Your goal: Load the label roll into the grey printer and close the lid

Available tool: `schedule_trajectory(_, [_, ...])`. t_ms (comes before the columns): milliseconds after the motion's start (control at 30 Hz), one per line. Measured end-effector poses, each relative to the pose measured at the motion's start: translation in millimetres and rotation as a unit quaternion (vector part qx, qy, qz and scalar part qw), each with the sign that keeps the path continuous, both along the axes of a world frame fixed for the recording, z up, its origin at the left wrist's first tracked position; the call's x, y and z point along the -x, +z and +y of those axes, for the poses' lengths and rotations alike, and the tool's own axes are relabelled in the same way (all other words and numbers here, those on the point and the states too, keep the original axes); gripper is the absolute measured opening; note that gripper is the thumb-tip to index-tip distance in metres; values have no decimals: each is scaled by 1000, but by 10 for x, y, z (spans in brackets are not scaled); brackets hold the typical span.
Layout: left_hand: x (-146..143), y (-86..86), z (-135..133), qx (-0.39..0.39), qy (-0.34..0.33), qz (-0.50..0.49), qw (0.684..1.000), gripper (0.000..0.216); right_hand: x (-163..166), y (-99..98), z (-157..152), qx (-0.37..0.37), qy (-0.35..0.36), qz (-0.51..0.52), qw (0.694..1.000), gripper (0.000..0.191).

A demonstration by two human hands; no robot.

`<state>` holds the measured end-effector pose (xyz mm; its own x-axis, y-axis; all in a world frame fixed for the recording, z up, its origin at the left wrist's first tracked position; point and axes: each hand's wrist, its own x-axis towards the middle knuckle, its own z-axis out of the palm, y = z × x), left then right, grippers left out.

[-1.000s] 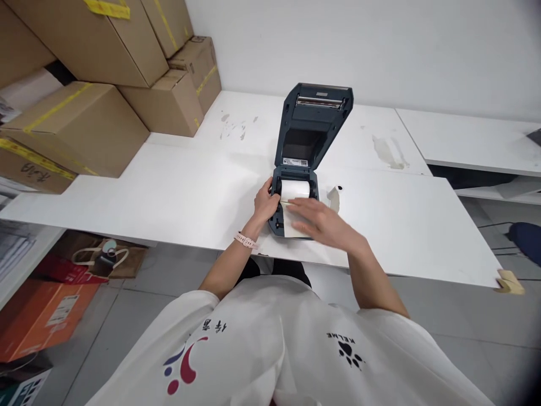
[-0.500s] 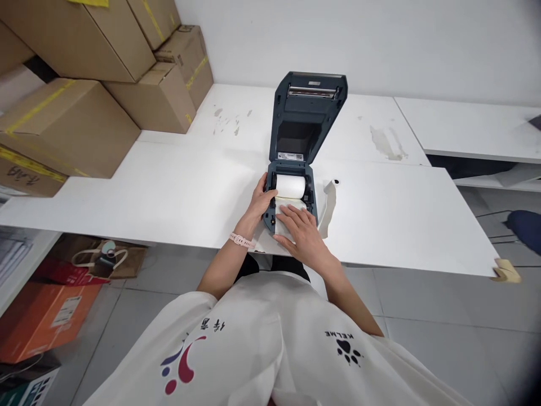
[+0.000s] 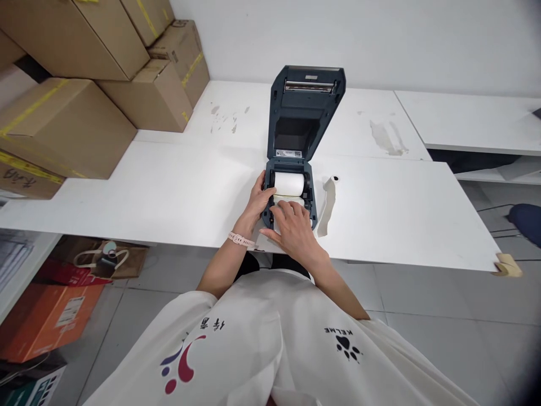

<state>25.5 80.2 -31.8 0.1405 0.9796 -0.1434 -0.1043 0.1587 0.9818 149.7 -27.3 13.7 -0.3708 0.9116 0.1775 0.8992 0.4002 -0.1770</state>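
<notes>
A dark blue-grey label printer point(image 3: 313, 192) stands on the table with its lid point(image 3: 306, 110) raised. Inside it lies a white label roll point(image 3: 289, 184), and paper runs from the roll toward me. My left hand point(image 3: 257, 200) grips the printer's left side, thumb over the top edge. My right hand point(image 3: 293, 228) rests on the paper strip at the printer's front, its fingers slightly bent and apart, hiding most of the strip. Just right of the printer, a curled strip of backing paper point(image 3: 327, 208) lies on the table.
The white table point(image 3: 397, 208) has its front edge close to my body. Cardboard boxes point(image 3: 71, 124) are stacked at the left. A blue stool point(image 3: 525, 221) stands beyond the right end. Below on the left are an orange box point(image 3: 46, 316) and a paper bag point(image 3: 133, 262).
My right hand has slid slightly left across the paper, its fingers more bent. My left hand keeps its hold on the printer. The view has shifted a little.
</notes>
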Motion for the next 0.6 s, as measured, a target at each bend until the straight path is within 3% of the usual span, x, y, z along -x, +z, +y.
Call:
schedule_trajectory(200, [-21, 96, -80, 3, 11, 10, 1000, 78, -150, -141, -69, 2, 41, 64, 997, 66])
schedule_trajectory(367, [5, 83, -461, 16, 6, 10, 1000, 73, -226, -217, -133, 25, 57, 88, 994, 69])
schedule_trajectory(500, [54, 6, -745, 30, 10, -1, 999, 81, -415, -54, -63, 76, 91, 163, 980, 56])
schedule_trajectory(600, [88, -25, -798, 36, 10, -7, 999, 83, -668, 240, 324, 0, 27, 321, 947, 43])
